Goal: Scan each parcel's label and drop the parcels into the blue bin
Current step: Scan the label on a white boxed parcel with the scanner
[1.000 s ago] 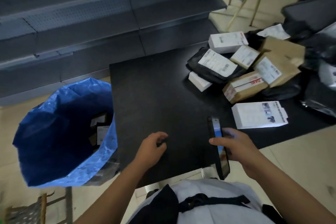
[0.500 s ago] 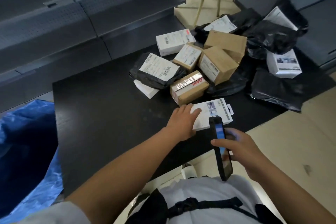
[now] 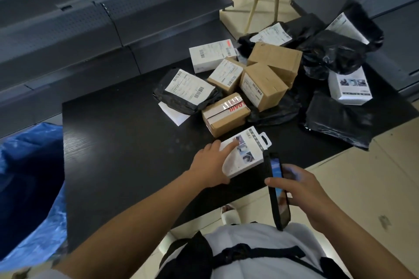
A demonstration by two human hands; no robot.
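black table [image 3: 118, 142] is bearing a heap of parcels [image 3: 267, 79] at its far right | blue bin [image 3: 27, 188] is standing at its left edge | white hang-tab box [image 3: 247, 154] is lying on the table's near edge | left hand [image 3: 209, 163] is gripping that box, forefinger on top, thumb under | right hand [image 3: 301, 190] is clasping a black scanner [image 3: 277, 190] just beside it

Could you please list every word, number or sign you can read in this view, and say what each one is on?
"DAHL", or letters close to that, in red, seen upside down: on the tape across the small brown box.
Shipping labels on the black mailer bag, the white box and the other cartons: barcodes show, print too small to read.
White hang-tab box under the left hand: pictures only, text blurred.
Phone in the right hand: screen unreadable.
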